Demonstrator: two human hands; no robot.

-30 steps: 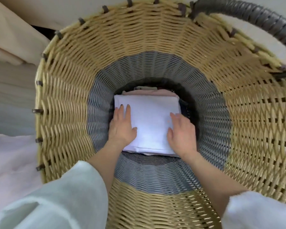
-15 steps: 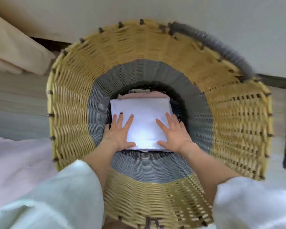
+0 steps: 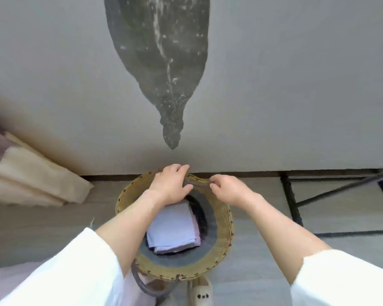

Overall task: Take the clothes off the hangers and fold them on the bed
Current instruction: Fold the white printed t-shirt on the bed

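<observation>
A woven wicker basket (image 3: pixel 228 219) stands on the floor by the wall. Inside it lies a stack of folded clothes, a pale lavender-white piece (image 3: pixel 170 228) on top and a pink one (image 3: pixel 197 234) showing under its right edge. Both my hands are at the basket's far rim, on the grey wrapped handle (image 3: pixel 197 183). My left hand (image 3: pixel 168 184) curls over the handle's left end, thumb underneath. My right hand (image 3: pixel 228 189) pinches the handle's right end with bent fingers. No hangers are in view.
A second grey handle (image 3: pixel 142 282) hangs at the basket's near side, with a slipper (image 3: pixel 200 292) beside it. A cream curtain (image 3: pixel 31 184) drapes at the left. A black metal frame (image 3: pixel 293 204) stands at the right. The grey wall carries a dark painted shape (image 3: pixel 159 62).
My hands have lifted off the folded clothes at the basket's bottom and moved up to the far handle. My head has risen, so the basket looks much smaller.
</observation>
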